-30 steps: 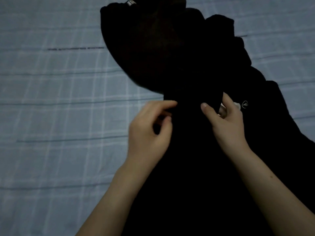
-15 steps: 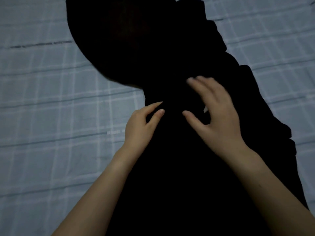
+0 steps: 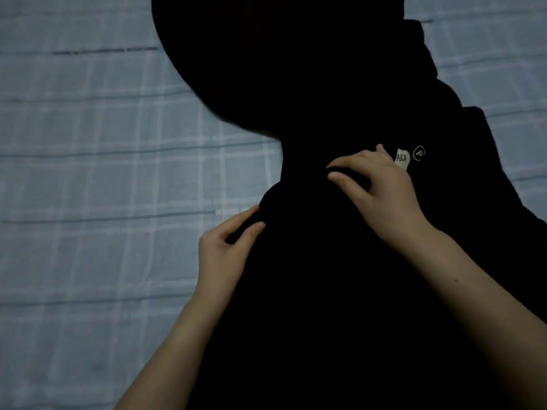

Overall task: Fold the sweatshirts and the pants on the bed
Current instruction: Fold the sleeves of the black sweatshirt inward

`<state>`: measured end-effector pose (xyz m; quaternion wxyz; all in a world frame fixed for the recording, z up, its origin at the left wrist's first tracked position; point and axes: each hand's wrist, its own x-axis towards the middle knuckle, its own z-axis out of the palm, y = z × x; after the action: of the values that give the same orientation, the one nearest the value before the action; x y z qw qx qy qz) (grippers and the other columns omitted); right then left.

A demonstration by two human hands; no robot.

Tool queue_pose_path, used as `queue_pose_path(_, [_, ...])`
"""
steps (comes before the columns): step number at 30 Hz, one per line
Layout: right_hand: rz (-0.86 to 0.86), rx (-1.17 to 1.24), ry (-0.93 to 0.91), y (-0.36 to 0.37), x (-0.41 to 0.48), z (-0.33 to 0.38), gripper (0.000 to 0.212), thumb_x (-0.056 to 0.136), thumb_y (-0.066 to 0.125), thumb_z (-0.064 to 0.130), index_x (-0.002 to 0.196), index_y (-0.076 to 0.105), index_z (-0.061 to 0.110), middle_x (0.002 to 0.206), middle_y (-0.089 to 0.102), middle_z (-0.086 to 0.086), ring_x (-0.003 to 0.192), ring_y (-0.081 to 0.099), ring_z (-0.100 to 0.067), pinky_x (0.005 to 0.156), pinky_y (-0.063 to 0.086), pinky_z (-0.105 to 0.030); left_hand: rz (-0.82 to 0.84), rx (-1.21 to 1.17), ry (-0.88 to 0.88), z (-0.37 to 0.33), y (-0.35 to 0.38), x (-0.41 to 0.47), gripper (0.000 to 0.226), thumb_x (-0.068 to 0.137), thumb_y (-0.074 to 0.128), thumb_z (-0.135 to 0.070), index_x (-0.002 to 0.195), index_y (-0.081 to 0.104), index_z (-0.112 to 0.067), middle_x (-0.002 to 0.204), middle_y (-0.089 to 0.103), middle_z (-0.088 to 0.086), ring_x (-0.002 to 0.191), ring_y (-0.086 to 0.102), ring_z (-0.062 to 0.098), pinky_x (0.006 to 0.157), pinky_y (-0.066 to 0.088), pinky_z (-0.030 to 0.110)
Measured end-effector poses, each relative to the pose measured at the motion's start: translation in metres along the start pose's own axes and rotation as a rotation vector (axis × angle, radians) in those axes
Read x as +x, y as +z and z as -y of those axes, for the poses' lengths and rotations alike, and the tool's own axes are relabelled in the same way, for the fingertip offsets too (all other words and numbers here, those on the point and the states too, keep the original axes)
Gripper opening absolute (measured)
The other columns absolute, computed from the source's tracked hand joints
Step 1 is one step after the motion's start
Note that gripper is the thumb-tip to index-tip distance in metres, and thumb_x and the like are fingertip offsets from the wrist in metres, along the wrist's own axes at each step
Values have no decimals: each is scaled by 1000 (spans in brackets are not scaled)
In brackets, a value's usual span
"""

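Left hand (image 3: 225, 247), reaching in from the lower left, pinches the left edge of a black sweatshirt (image 3: 325, 291) between thumb and forefinger, where the cloth bulges out in a small rounded fold. Right hand (image 3: 381, 196) sits higher and further right, on top of the garment, with thumb and forefinger closed on a raised ridge of the fabric near the neck. Both forearms are bare.

Spread across a bed, the sweatshirt fills the centre and right of the view from top to bottom. It is matte and so dark that seams and creases are hard to make out. Above the hands it narrows to a neck, then widens into a large rounded hood (image 3: 266, 69). Just beyond the right hand's knuckles are a small white label (image 3: 402, 158) printed "AKA" and a white circle logo (image 3: 418, 153).

Under it lies a pale blue-grey sheet (image 3: 88, 173), woven with a white and dark check.
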<state>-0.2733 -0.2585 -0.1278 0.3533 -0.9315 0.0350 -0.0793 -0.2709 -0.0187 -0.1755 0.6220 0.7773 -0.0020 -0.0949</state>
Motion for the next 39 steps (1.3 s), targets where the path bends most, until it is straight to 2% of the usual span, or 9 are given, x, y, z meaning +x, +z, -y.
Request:
queue_pose_path(5, [-96, 117, 17, -8, 15, 41, 18, 96, 63, 20, 110, 72, 17, 104, 66, 4, 106, 59, -8, 112, 35, -48, 42, -20, 62, -42, -27, -1, 24, 90, 65, -5, 95, 75, -27, 86, 76, -15, 81, 69, -4, 71, 49, 9])
queue_pose_path(13, [-144, 172, -58, 7, 64, 128, 17, 96, 61, 31, 108, 72, 27, 104, 67, 15, 104, 59, 2, 99, 43, -22, 176, -221, -50, -133, -129, 2, 21, 78, 74, -36, 88, 80, -19, 74, 76, 7, 63, 71, 14, 55, 54, 20])
queue_pose_path(18, [93, -35, -32, 75, 65, 157, 39, 100, 55, 28, 137, 55, 16, 138, 56, -4, 132, 46, -19, 116, 27, -34, 137, 257, -144, -73, -193, 46, 10, 87, 72, -26, 95, 74, -20, 85, 75, 6, 74, 65, 8, 78, 56, 29])
queue_pose_path(21, [197, -112, -53, 126, 22, 165, 50, 99, 54, 28, 147, 45, 17, 153, 40, -8, 145, 30, -26, 121, 15, -35, 165, 406, -391, -6, -222, 38, 49, 83, 73, -41, 122, 62, -14, 103, 69, 5, 94, 65, 19, 91, 51, 34])
queue_pose_path(25, [346, -172, -103, 181, -35, 168, 55, 101, 48, 38, 153, 34, 26, 160, 30, 0, 151, 16, -19, 124, 4, -34, 154, 495, -306, 40, -239, -8, 80, 55, 70, -76, 120, 58, -32, 104, 64, -16, 97, 62, 2, 81, 43, 16])
queue_pose_path(28, [421, -231, -52, 208, -58, 173, 57, 102, 42, 40, 156, 25, 28, 164, 20, 2, 153, 4, -17, 123, -3, -30, 173, 705, -46, 54, -235, -35, 66, 75, 73, -47, 133, 54, -24, 117, 60, -8, 108, 55, 9, 90, 38, 18])
queue_pose_path(31, [374, -256, -14, 219, -66, 187, 57, 103, 42, 39, 156, 25, 28, 164, 18, 1, 153, 4, -19, 123, -3, -34, 72, 530, -24, 48, -243, -33, 40, 85, 70, -5, 124, 66, -14, 107, 68, -7, 96, 64, 9, 83, 39, 2])
queue_pose_path(35, [311, -202, -66, 225, -60, 214, 52, 103, 43, 34, 154, 32, 27, 161, 29, 1, 152, 15, -20, 123, 5, -40, -16, 336, -114, 28, -297, -13, 37, 82, 70, 6, 107, 70, -21, 86, 69, -10, 70, 62, -16, 73, 42, -1])
queue_pose_path(39, [315, -260, -141, 247, -46, 240, 55, 100, 34, 40, 154, 33, 29, 161, 30, 1, 151, 16, -23, 122, 4, -45, -87, 436, -150, 29, -373, -6, 35, 82, 69, 7, 102, 70, -22, 85, 70, -7, 73, 64, -10, 71, 43, -1])
